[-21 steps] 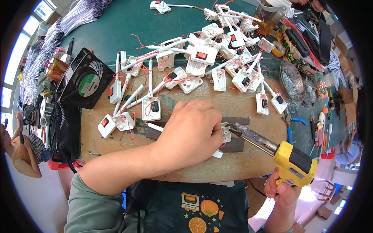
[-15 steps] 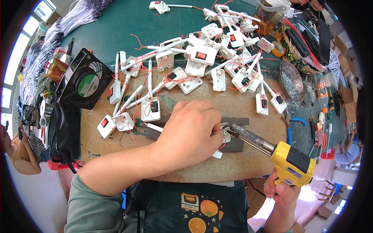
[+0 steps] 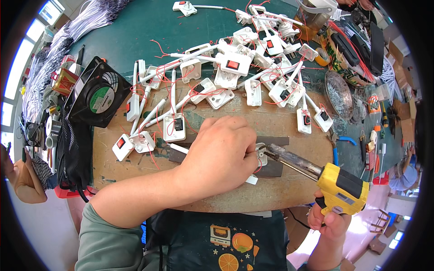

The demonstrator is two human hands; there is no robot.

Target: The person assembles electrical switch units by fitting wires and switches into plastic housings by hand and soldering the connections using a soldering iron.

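Reference: flat dark-grey rectangular plate (image 3: 275, 170) on the worktop (image 3: 298, 192).

Small open white plastic housing (image 3: 261, 159) sits over the plate's right half, mostly behind fingers. Left hand (image 3: 222, 151) is above the plate, fingers curled in tight at the housing; can't tell whether they pinch its wall, a wire or something else. Right hand (image 3: 331, 220), right of the plate on the near side, is wrapped round a yellow-and-black pistol-grip soldering gun (image 3: 342, 187), index finger by the trigger. Barrel slopes back over the plate, tip at the housing; actual contact too small to call.

Doing it well, my read:
- Pin the housing flat against the plate; any rocking spoils the joint.
- Bring the tip in from the plate's right, as now, so the barrel clears the left fingers. That gap is tight.
- Heat metal only; white plastic will probably melt on a brush.
- Mind the thin red wire (image 3: 259, 170) looping at the plate's right half; barrel could scorch it.
- Short dwell, lift straight off, hold the part until solder sets.

Heap of white switch housings (image 3: 233, 65) with loose red leads lies beyond the plate; steer the hot barrel clear. Blue-handled pliers (image 3: 335, 151) right of the plate.
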